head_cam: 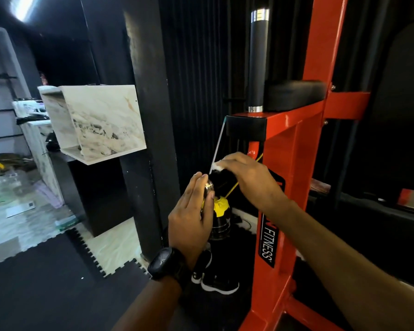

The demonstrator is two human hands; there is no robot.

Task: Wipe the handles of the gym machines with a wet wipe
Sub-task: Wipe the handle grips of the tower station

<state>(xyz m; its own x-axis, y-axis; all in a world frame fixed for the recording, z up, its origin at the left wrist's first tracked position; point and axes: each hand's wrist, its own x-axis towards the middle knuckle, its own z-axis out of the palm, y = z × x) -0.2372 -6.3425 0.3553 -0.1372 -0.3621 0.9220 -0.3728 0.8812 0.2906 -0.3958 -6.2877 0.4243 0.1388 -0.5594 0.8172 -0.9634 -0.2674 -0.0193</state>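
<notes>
A short black handle (221, 179) with a chrome end cap (209, 186) sticks out from the orange machine frame (294, 163) at waist height. My right hand (249, 177) lies over the top of the handle and holds a white wet wipe (217, 165) against it, the wipe showing under my fingers. My left hand (193, 216), with a black watch on the wrist, has its fingers laid straight against the chrome end of the handle. A second upright black handle (257, 65) with chrome rings stands on the frame above.
A black arm pad (294, 94) sits on the frame beside the upright handle. A yellow-topped weight stack (221, 218) is below my hands, near black shoes (218, 280). A marble-patterned shelf box (101, 123) juts out at left. Black foam mats (46, 283) cover the floor.
</notes>
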